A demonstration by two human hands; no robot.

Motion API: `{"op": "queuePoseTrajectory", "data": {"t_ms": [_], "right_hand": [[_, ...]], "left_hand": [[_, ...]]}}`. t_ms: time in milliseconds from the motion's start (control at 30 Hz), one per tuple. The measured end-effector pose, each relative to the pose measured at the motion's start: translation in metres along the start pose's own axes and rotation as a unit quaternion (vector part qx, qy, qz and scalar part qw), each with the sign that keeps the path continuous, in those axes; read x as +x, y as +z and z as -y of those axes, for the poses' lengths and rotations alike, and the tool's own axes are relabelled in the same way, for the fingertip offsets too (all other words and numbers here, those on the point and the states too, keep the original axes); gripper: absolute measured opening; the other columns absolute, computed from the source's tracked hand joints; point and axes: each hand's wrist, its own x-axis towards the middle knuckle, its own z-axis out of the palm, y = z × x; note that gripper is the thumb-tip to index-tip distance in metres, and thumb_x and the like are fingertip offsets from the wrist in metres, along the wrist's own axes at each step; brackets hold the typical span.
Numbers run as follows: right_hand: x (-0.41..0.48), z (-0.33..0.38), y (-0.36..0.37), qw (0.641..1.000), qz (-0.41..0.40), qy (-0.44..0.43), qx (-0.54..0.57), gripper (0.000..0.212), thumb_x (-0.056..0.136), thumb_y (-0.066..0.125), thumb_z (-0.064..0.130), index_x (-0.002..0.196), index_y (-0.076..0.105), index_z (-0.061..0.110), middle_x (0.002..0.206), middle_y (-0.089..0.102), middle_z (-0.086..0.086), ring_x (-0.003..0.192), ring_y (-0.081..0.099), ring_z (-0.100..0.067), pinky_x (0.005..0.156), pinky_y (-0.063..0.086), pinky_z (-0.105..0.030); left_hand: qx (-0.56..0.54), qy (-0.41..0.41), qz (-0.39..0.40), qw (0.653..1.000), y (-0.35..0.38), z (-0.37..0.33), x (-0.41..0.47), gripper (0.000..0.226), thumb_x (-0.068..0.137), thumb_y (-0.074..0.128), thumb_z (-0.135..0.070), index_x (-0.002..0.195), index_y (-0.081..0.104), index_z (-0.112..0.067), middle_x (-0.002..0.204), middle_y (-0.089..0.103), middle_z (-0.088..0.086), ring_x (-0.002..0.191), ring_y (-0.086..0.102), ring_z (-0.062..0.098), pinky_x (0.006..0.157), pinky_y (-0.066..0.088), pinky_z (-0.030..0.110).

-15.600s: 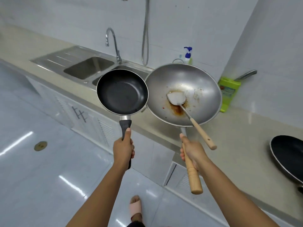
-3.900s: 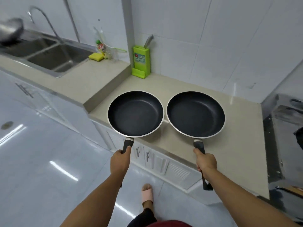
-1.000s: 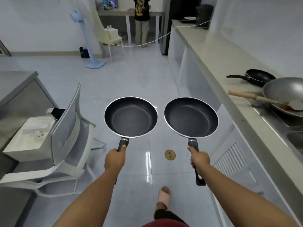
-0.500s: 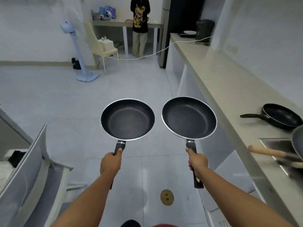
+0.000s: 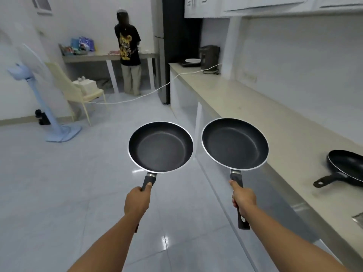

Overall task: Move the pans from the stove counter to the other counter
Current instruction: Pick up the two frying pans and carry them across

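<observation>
The left hand (image 5: 137,201) keeps its grip wrapped round the handle of the left pan (image 5: 160,147), and the right hand (image 5: 243,200) holds the right pan (image 5: 235,143) likewise, both carried level over the floor with the right one's rim just reaching the surface (image 5: 245,107) edge. Since half a second ago the view has lifted and the wok has slid out of sight. The long surface now runs ahead past a third pan (image 5: 346,165), so the carry looks nearly done.
</observation>
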Motion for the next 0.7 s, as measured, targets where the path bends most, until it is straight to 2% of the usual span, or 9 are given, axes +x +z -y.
{"op": "queuePoseTrajectory", "data": {"t_ms": [67, 133, 200, 267, 467, 633, 700], "right_hand": [[0.018, 0.019, 0.013, 0.999, -0.03, 0.003, 0.02, 0.044, 0.08, 0.072, 0.045, 0.065, 0.059, 0.005, 0.043, 0.056, -0.007, 0.037, 0.05, -0.021, 0.047, 0.042, -0.028], [0.033, 0.038, 0.019, 0.998, -0.057, 0.008, 0.039, 0.043, 0.08, 0.072, 0.045, 0.066, 0.058, 0.006, 0.045, 0.056, -0.008, 0.036, 0.05, -0.021, 0.045, 0.041, -0.026], [0.051, 0.055, 0.02, 0.995, -0.081, 0.017, 0.055, 0.044, 0.08, 0.071, 0.046, 0.064, 0.056, 0.008, 0.042, 0.055, -0.005, 0.035, 0.049, -0.019, 0.044, 0.04, -0.025], [0.07, 0.069, 0.019, 0.991, -0.108, 0.022, 0.072, 0.046, 0.08, 0.07, 0.047, 0.06, 0.054, 0.009, 0.038, 0.053, -0.003, 0.034, 0.048, -0.02, 0.044, 0.041, -0.026], [0.13, 0.108, 0.004, 0.976, -0.192, 0.027, 0.101, 0.043, 0.083, 0.069, 0.044, 0.061, 0.057, 0.008, 0.044, 0.054, -0.005, 0.032, 0.047, -0.018, 0.04, 0.038, -0.022], [0.178, 0.132, -0.007, 0.965, -0.23, 0.052, 0.112, 0.041, 0.085, 0.066, 0.042, 0.072, 0.061, 0.003, 0.052, 0.059, -0.01, 0.039, 0.051, -0.022, 0.043, 0.038, -0.026], [0.196, 0.139, -0.014, 0.96, -0.248, 0.059, 0.118, 0.04, 0.086, 0.066, 0.04, 0.077, 0.063, 0.001, 0.058, 0.06, -0.013, 0.041, 0.051, -0.023, 0.045, 0.039, -0.026]], "left_hand": [[0.0, 0.023, 0.022, 1.0, 0.011, -0.027, 0.036, 0.052, 0.092, 0.05, -0.055, 0.07, 0.058, -0.007, 0.061, 0.066, 0.009, 0.053, 0.063, 0.025, 0.062, 0.058, 0.039], [-0.011, 0.045, 0.05, 0.998, 0.029, -0.052, 0.063, 0.052, 0.092, 0.05, -0.053, 0.068, 0.056, -0.008, 0.058, 0.063, 0.008, 0.049, 0.06, 0.024, 0.056, 0.053, 0.035], [-0.029, 0.063, 0.077, 0.995, 0.051, -0.077, 0.09, 0.051, 0.092, 0.051, -0.052, 0.066, 0.054, -0.008, 0.053, 0.06, 0.005, 0.044, 0.057, 0.02, 0.049, 0.046, 0.027], [-0.033, 0.079, 0.099, 0.991, 0.073, -0.102, 0.118, 0.05, 0.092, 0.053, -0.051, 0.065, 0.054, -0.009, 0.051, 0.059, 0.003, 0.043, 0.055, 0.019, 0.048, 0.044, 0.026], [0.011, 0.132, 0.144, 0.981, 0.144, -0.181, 0.189, 0.052, 0.09, 0.051, -0.054, 0.067, 0.056, -0.009, 0.055, 0.063, 0.006, 0.046, 0.059, 0.023, 0.052, 0.05, 0.03], [0.028, 0.166, 0.187, 0.968, 0.212, -0.247, 0.225, 0.054, 0.09, 0.051, -0.057, 0.068, 0.058, -0.008, 0.056, 0.065, 0.008, 0.046, 0.06, 0.023, 0.052, 0.051, 0.03], [0.035, 0.183, 0.209, 0.96, 0.239, -0.27, 0.232, 0.054, 0.091, 0.051, -0.057, 0.07, 0.059, -0.008, 0.06, 0.067, 0.01, 0.05, 0.062, 0.025, 0.057, 0.054, 0.035]]}}
